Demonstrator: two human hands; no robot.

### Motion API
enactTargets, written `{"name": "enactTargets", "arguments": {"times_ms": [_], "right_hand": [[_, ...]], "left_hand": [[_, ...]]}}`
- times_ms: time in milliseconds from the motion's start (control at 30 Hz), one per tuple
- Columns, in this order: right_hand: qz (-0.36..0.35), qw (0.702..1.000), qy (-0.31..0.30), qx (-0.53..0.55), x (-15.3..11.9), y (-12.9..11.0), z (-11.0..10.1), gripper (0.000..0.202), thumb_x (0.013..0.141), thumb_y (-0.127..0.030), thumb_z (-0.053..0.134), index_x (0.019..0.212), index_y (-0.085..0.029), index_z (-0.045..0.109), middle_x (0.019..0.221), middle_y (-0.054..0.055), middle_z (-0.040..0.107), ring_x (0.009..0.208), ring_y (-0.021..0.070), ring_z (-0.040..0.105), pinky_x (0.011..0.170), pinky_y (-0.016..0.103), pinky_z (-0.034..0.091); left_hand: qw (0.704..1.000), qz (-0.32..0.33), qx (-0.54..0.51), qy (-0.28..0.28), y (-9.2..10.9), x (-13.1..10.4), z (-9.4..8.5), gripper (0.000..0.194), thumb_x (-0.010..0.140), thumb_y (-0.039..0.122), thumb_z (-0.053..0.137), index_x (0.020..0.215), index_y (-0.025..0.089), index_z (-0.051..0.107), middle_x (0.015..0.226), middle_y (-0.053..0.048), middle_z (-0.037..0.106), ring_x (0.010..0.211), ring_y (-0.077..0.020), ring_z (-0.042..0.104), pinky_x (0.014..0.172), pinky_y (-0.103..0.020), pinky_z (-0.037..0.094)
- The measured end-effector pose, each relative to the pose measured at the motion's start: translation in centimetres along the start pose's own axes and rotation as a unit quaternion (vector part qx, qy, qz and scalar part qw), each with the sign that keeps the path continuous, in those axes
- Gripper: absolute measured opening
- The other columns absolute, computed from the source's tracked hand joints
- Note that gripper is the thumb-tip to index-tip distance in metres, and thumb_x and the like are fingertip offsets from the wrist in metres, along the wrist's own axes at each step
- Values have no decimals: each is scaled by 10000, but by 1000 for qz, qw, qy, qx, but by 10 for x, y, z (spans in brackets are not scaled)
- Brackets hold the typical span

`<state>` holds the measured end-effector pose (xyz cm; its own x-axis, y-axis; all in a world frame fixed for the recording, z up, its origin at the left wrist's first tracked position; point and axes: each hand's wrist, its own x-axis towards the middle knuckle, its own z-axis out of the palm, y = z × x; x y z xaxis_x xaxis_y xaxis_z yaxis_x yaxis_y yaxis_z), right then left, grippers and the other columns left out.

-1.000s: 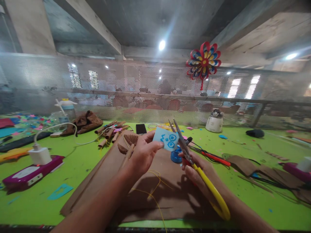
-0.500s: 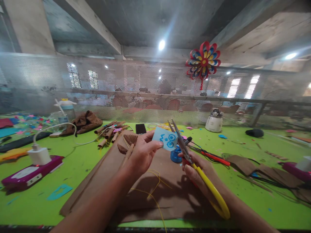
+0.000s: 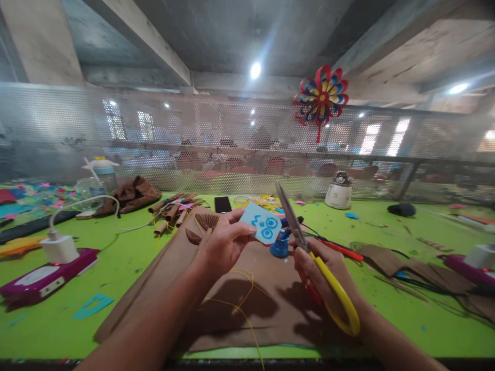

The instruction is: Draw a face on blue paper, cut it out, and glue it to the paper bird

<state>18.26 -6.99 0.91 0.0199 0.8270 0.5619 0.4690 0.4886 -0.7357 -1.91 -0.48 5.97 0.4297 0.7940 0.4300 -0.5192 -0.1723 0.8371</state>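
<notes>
Between the thumb and fingers of my left hand [image 3: 228, 238] is a small light-blue piece of paper [image 3: 266, 215] with round eyes and a zigzag drawn in darker blue. My right hand [image 3: 323, 265] grips a pair of scissors [image 3: 296, 221] with one yellow handle loop and some red at the handles. Their blades point up and away, look closed or nearly so, and stand apart from the paper's right side. Behind the paper sits a blue cup-shaped object [image 3: 279, 246]. Beneath both hands lies brown paper [image 3: 216, 319] with a yellow string [image 3: 247, 309] on it.
Fan-folded brown paper [image 3: 208, 221] is near my left hand. Rolled brown tubes [image 3: 170, 216] and a phone [image 3: 222, 204] lie farther back. A purple power strip [image 3: 50, 278] is at left; a white bottle [image 3: 339, 191] and brown strips [image 3: 421, 273] are at right.
The scissors have moved away from the paper and their blades have come together. The paper is tilted differently, and a tiny blue scrap now shows below the blue cup-shaped object.
</notes>
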Motion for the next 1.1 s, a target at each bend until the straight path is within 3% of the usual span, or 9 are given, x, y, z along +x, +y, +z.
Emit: {"name": "enactTargets", "arguments": {"times_ms": [100, 200, 333, 600, 733, 833, 900, 1000, 1100], "right_hand": [[2, 998, 22, 50, 1, -4, -2, 271, 931, -448, 595, 1042, -204, 633, 789, 11, 618, 669, 141, 568, 639, 278, 495], [-8, 984, 31, 174, 2, -5, -3, 257, 915, -363, 640, 1134, -235, 596, 955, 33, 653, 767, 160, 621, 708, 305, 534], [6, 957, -4, 291, 2, -2, -4, 267, 921, -338, 637, 1169, -248, 597, 943, 31, 664, 803, 173, 642, 746, 337, 555], [-13, 984, -58, 165, -3, -4, -9, 297, 881, -284, 685, 1172, -264, 632, 922, 2, 672, 807, 154, 616, 739, 295, 526], [-14, 987, -35, 158, -2, -3, -5, 319, 872, -261, 671, 1187, -260, 619, 959, 8, 669, 815, 163, 617, 744, 317, 524], [-24, 990, 22, 139, 0, -2, -2, 307, 858, -254, 668, 1162, -244, 625, 997, 23, 662, 839, 175, 618, 782, 348, 523], [-25, 989, 71, 125, 0, -3, 1, 303, 852, -255, 666, 1151, -232, 625, 1004, 31, 656, 818, 171, 611, 780, 356, 520], [-11, 986, 122, 116, 0, -4, 3, 317, 843, -270, 666, 1152, -218, 612, 919, 19, 643, 727, 154, 590, 704, 339, 520], [-9, 984, 139, 115, 0, -4, 4, 319, 839, -285, 660, 1145, -216, 604, 836, -4, 615, 662, 141, 563, 640, 318, 515]], "left_hand": [[996, -54, 6, -72, -1, -1, -2, 242, 665, 181, 672, 892, 107, 714, 792, -118, 721, 686, -236, 697, 510, -270, 540], [978, -132, 26, -158, -3, -2, -3, 290, 666, 213, 681, 931, 101, 709, 762, -115, 723, 602, -215, 693, 461, -248, 528], [949, -206, 84, -225, -8, -1, -4, 234, 634, 210, 687, 845, 116, 722, 692, -73, 707, 512, -157, 634, 412, -205, 464], [910, -263, 143, -286, -20, 0, -2, 154, 686, 230, 686, 810, 141, 703, 606, -15, 661, 459, -120, 573, 455, -212, 467], [921, -267, 135, -249, -24, -1, 0, 190, 675, 232, 685, 829, 122, 691, 639, -26, 664, 473, -126, 590, 445, -206, 469], [940, -264, 97, -191, -27, 0, 1, 261, 695, 271, 683, 906, 118, 669, 744, -65, 695, 587, -171, 658, 457, -216, 507], [945, -262, 68, -184, -28, 0, 3, 323, 726, 300, 673, 993, 120, 652, 796, -89, 711, 644, -199, 689, 481, -239, 541], [945, -260, 62, -187, -29, -1, 9, 378, 778, 306, 644, 1111, 125, 642, 848, -99, 727, 670, -200, 710, 520, -250, 559], [946, -259, 110, -160, -29, -4, 14, 296, 811, 268, 625, 1075, 140, 666, 845, -77, 729, 672, -171, 700, 555, -245, 553]]}}
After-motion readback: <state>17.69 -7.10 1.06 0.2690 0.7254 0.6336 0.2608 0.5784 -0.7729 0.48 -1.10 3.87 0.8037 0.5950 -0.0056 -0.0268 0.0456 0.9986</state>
